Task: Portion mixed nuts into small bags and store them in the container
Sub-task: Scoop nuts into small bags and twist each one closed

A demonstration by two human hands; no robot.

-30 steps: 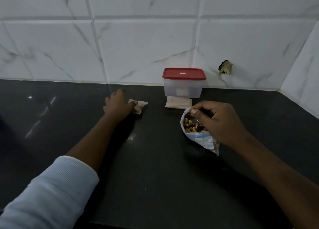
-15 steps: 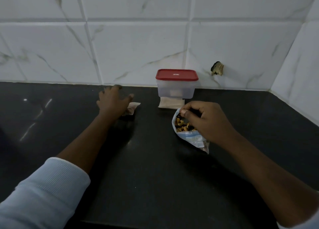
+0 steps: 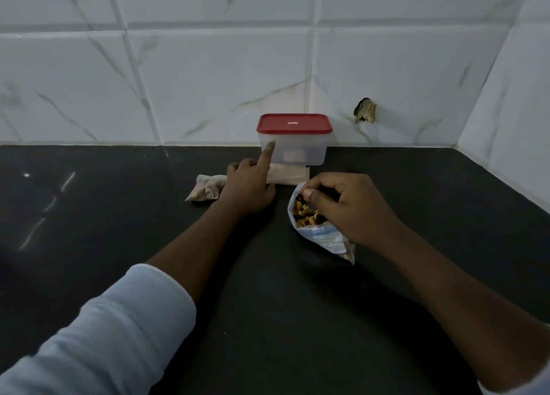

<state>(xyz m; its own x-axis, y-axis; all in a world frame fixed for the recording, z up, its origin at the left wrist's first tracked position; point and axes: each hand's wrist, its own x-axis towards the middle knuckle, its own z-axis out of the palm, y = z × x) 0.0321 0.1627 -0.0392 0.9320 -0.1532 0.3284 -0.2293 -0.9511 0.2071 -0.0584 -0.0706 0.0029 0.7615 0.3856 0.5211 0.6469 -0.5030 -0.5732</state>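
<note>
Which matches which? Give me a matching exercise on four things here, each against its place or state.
Things: 1 lid; 2 nut packet; 3 filled small bag; 4 flat pale bags.
States: A lying left of the left hand; B red, closed on the container; C held open by the right hand; D flat before the container.
Pairs: 1-B, 2-C, 3-A, 4-D.

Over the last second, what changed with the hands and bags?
The left hand let go of the small filled bag and moved right to the flat bags before the container, index finger raised. The right hand still grips the nut bag; container stayed shut.
</note>
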